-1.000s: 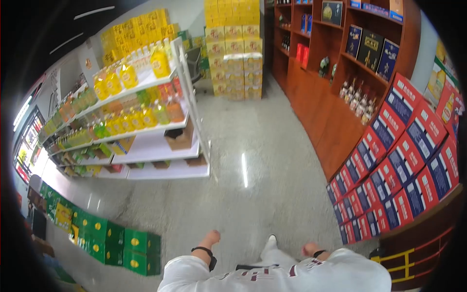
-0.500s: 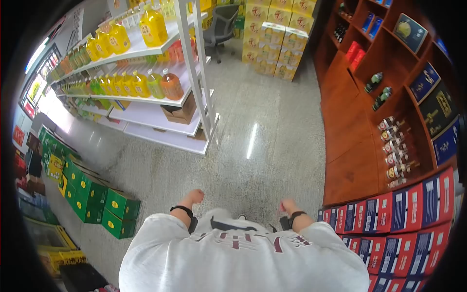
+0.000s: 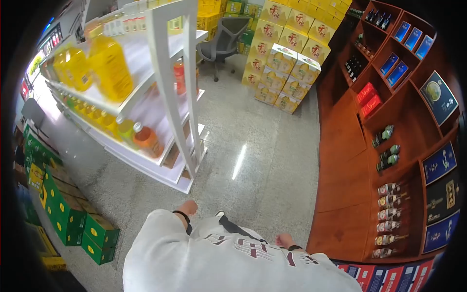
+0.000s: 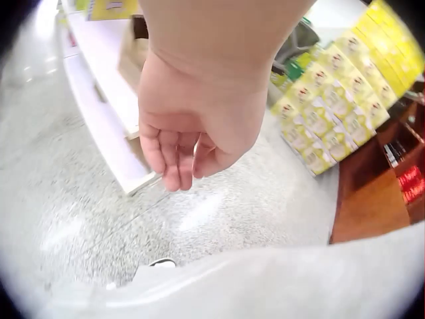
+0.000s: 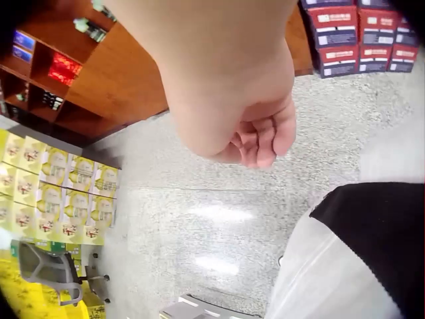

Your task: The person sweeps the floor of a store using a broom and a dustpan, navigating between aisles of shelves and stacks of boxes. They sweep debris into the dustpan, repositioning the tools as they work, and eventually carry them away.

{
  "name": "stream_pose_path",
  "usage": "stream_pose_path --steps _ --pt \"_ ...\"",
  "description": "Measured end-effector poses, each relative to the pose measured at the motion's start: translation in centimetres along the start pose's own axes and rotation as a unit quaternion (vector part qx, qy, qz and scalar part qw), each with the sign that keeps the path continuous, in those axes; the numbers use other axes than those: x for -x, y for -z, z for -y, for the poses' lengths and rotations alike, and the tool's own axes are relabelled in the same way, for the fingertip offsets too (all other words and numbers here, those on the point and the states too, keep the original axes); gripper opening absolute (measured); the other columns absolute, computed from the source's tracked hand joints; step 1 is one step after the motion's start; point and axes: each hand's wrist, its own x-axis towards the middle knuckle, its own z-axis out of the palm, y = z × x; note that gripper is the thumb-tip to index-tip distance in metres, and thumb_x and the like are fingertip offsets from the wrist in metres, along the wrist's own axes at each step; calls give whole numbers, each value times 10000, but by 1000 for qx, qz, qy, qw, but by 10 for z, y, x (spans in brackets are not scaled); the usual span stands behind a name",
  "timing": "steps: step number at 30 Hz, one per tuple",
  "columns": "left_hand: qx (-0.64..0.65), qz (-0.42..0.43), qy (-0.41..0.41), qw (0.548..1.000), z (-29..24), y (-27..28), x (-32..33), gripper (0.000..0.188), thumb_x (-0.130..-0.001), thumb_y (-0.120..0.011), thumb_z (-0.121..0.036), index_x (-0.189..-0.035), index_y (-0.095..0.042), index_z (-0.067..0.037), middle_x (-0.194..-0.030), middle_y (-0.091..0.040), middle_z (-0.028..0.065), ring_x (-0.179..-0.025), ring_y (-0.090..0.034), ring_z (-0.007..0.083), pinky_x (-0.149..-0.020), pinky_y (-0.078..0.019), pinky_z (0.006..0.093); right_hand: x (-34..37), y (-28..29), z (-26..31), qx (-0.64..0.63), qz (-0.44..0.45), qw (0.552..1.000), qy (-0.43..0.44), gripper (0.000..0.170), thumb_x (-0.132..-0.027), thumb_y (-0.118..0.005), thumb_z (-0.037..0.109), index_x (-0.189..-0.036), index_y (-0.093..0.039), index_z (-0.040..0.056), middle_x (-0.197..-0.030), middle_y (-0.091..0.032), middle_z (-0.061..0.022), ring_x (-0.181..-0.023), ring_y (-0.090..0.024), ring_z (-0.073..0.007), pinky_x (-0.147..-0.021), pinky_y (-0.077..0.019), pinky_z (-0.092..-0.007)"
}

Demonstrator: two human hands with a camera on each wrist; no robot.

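Observation:
My left hand (image 3: 188,208) hangs low in front of the body, just short of the near end of a white shelf rack (image 3: 184,184). In the left wrist view its fingers (image 4: 171,156) are loosely bent and hold nothing. On the rack stand large yellow bottles (image 3: 109,68) and, one level down, an orange bottle (image 3: 147,141). My right hand (image 3: 284,240) hangs at the other side, nearest to a brown wooden cabinet (image 3: 343,194). Its fingers (image 5: 265,143) curl loosely over the floor, with nothing in them.
A grey floor aisle (image 3: 243,141) runs between rack and cabinet. Stacked yellow and white cartons (image 3: 287,73) and an office chair (image 3: 224,41) stand at its far end. Green cartons (image 3: 63,219) line the left; red and blue boxes (image 3: 389,277) sit at lower right.
The view has moved forward, so the white rack and the cabinet are closer. The red and blue boxes have slid to the lower right edge. Both hands still hang empty.

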Motion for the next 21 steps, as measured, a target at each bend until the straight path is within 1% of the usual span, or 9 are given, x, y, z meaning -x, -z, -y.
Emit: stream_pose_path --steps 2,5,10,13,14,16,18,20,21 --pt "263 -94 205 938 13 76 -34 279 -763 -487 -181 -889 -664 -6 -947 -631 205 -901 -599 364 -789 -472 446 6 6 52 2 -16 1000 17 139 -796 -542 171 -779 -566 36 -630 -543 -74 -494 -525 -190 -482 -479 -333" --pt "231 -188 156 942 29 187 -83 274 -762 -461 -134 -896 -650 12 -967 -618 216 -930 -581 383 -835 -447 439 -1 14 121 -36 -61 993 96 138 -796 -557 161 -777 -553 24 -642 -552 -98 -491 -537 -204 -427 -455 -332" --pt "356 -540 123 752 35 347 -117 463 -711 -489 -9 -1173 -468 -34 -1190 -439 206 -1056 -480 383 -917 -398 391 -61 45 202 22 -51 997 56 118 -790 -551 137 -771 -552 21 -634 -554 -105 -505 -548 -216 -440 -461 -347" --pt "347 -630 130 682 61 397 -135 545 -683 -506 14 -1214 -403 -50 -1210 -374 186 -1024 -490 378 -894 -416 399 -97 61 269 188 -8 978 88 86 -790 -538 116 -765 -552 35 -611 -546 -101 -551 -567 -224 -459 -463 -356" --pt "344 -633 151 677 70 413 -132 545 -683 -506 14 -1214 -403 -50 -1210 -374 186 -1024 -490 378 -894 -416 399 -191 147 236 205 6 975 90 86 -790 -538 116 -765 -552 35 -611 -546 -101 -551 -567 -224 -459 -463 -356" --pt "377 -632 212 642 76 441 -128 565 -667 -533 45 -1205 -384 -39 -1206 -345 171 -970 -510 283 -829 -457 356 -322 135 271 572 67 763 295 114 -792 -533 133 -832 -599 50 -676 -605 -131 -622 -597 -255 -528 -471 -399" --pt "352 -638 262 632 85 456 -121 574 -673 -531 41 -1218 -377 -54 -1229 -332 174 -991 -505 291 -840 -454 362 -364 129 342 502 54 837 211 217 -792 -538 210 -950 -644 104 -849 -658 -155 -680 -618 -293 -604 -465 -456" --pt "284 -674 306 610 98 470 -115 621 -678 -532 29 -1258 -360 -110 -1269 -313 171 -1022 -498 313 -877 -446 369 -382 91 434 71 78 994 30 319 -760 -578 341 -1005 -651 150 -958 -651 -167 -714 -626 -329 -645 -447 -506" --pt "284 -670 323 605 99 477 -118 621 -678 -532 29 -1258 -360 -110 -1269 -313 171 -1022 -498 313 -877 -446 369 -386 91 455 86 86 992 25 319 -760 -578 341 -1005 -651 150 -958 -651 -167 -714 -626 -329 -645 -447 -506"
